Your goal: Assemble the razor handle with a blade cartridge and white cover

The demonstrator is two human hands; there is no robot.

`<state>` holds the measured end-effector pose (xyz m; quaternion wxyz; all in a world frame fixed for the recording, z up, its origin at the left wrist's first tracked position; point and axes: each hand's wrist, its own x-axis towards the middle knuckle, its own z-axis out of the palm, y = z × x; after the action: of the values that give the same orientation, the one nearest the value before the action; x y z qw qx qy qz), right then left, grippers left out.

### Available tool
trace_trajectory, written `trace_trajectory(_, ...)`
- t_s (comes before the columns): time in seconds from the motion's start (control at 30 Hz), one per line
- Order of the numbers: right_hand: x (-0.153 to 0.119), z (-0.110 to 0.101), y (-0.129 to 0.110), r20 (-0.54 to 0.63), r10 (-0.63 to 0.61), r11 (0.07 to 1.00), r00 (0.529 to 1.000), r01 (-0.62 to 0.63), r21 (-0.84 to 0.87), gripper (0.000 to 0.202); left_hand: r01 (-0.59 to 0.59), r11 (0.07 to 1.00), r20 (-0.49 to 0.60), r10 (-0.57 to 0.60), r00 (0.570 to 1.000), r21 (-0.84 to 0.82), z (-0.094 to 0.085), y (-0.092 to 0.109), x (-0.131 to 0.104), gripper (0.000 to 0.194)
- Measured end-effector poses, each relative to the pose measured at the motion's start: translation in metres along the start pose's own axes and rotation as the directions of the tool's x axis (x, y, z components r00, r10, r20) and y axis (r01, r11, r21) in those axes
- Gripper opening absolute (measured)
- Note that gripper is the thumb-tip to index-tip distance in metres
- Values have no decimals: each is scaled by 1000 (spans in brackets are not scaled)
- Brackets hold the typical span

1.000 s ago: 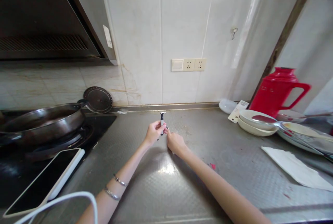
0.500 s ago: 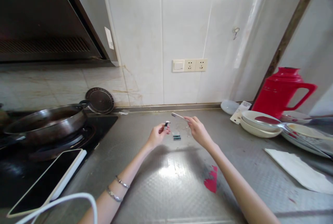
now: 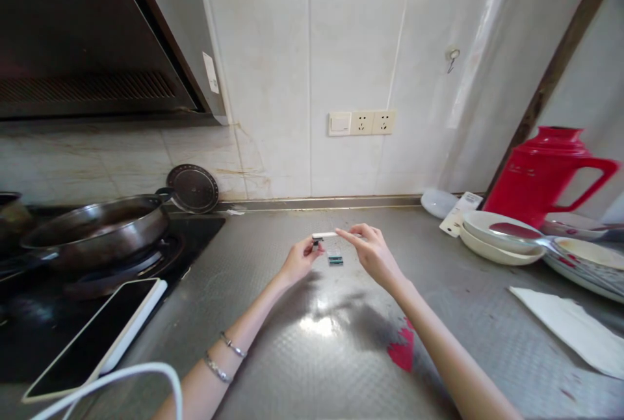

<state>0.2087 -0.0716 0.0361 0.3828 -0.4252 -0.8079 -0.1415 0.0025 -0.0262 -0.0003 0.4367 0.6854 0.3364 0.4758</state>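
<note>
Left hand (image 3: 296, 263) pinches a dark tool (image 3: 316, 244), right hand (image 3: 377, 256) a white stick (image 3: 328, 235) at its top; green thing (image 3: 335, 261) lies untouched.

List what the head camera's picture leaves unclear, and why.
- Head view: small tool in left hand, lower part behind fingers.
- Head view: red thermos, lettering blurred.
- Head view: floral plate, cut off by right edge.
- Head view: white cable, ends beyond bottom edge.
</note>
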Motion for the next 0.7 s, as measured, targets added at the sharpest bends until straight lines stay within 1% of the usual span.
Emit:
trace_trajectory(0.1,-3,1,2,-18,27,1000,999,-27,-2,47,-10,1000,-3,10,1000,-8,0,2,0,11)
trace_trajectory(0.2,-4,4,4,-14,26,1000,1000,-26,-13,48,0,1000,-7,0,1000,6,0,1,0,11)
trace_trajectory(0.3,-6,6,11,-10,26,999,1000,-26,-26,50,0,1000,-1,0,1000,4,-1,-2,0,11)
trace_trajectory(0.4,-8,8,17,-38,48,998,998,-49,-25,47,-9,1000,-8,9,1000,12,-2,-2,0,11)
trace_trajectory(0.47,-9,9,15,-68,64,998,996,-65,-13,46,-9,999,-15,9,1000,31,-2,-1,0,13)
trace_trajectory(0.53,-8,10,8,-87,54,998,995,-55,-5,45,-9,998,-14,10,1000,57,-2,-1,0,14)
trace_trajectory(0.63,-7,11,1,-62,2,1000,998,-3,-13,48,-26,995,-8,27,1000,96,-3,-1,0,17)
trace_trajectory(0.7,-7,11,3,-52,1,1000,999,-2,-31,49,-45,993,11,44,999,112,-3,-1,0,17)
